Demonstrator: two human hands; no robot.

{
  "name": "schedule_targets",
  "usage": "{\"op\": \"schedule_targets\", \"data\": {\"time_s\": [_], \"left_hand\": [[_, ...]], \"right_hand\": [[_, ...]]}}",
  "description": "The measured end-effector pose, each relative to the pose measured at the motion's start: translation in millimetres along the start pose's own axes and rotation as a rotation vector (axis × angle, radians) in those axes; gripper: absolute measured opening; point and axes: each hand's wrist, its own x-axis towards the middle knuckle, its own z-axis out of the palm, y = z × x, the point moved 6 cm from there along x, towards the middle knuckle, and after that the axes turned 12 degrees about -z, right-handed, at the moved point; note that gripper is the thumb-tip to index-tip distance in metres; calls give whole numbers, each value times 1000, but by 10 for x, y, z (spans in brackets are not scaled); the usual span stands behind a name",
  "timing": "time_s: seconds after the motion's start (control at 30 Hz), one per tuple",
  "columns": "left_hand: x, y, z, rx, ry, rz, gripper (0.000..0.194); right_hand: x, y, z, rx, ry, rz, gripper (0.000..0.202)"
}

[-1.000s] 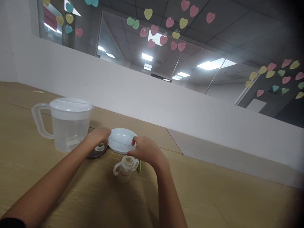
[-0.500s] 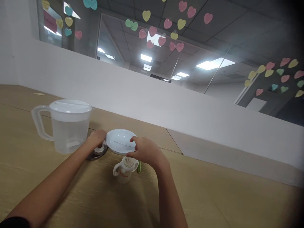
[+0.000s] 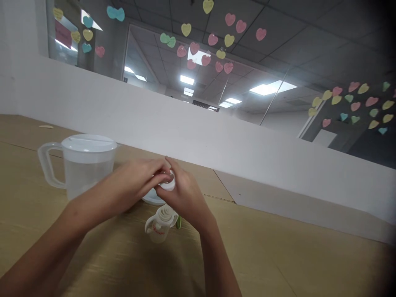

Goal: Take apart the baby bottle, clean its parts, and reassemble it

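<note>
Both hands meet above the table around a small white bottle collar, a ring with something shiny or clear in its middle. My left hand pinches at its centre with thumb and fingers. Curled round its side is my right hand. Below them a small clear baby bottle with white handles and a bare threaded neck stands upright. A white dish lies behind it, mostly hidden by my hands. Part of a green object shows beside the bottle.
A large translucent lidded pitcher stands at the left, partly behind my left forearm. A white wall rises behind the wooden table. Heart-shaped notes are stuck on the glass above.
My left hand has moved right and up from the dark round dish beside the pitcher, bringing the white collar to my right hand, which has closed round it.
</note>
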Motion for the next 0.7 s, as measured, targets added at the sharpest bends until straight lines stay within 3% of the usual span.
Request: {"op": "schedule_targets", "data": {"time_s": [0.17, 0.27, 0.4, 0.5, 0.63, 0.7], "left_hand": [[14, -40, -201, -269, 24, 58, 31], [16, -14, -188, -303, 31, 86, 30], [4, 89, -67, -28, 188, 133, 31], [-22, 189, 57, 256, 286, 265, 32], [-140, 121, 218, 342, 265, 343, 27], [-313, 64, 316, 296, 276, 326, 31]], "right_hand": [[-120, -207, -240, 158, 62, -88, 69], [-145, -238, -278, 87, 85, -129, 69], [-89, -89, -206, -222, 104, -76, 66], [-58, 73, -98, -403, 100, -11, 56], [-141, 331, 91, -341, 77, 63, 28], [-253, 517, 177, -252, 88, 154, 27]]}}
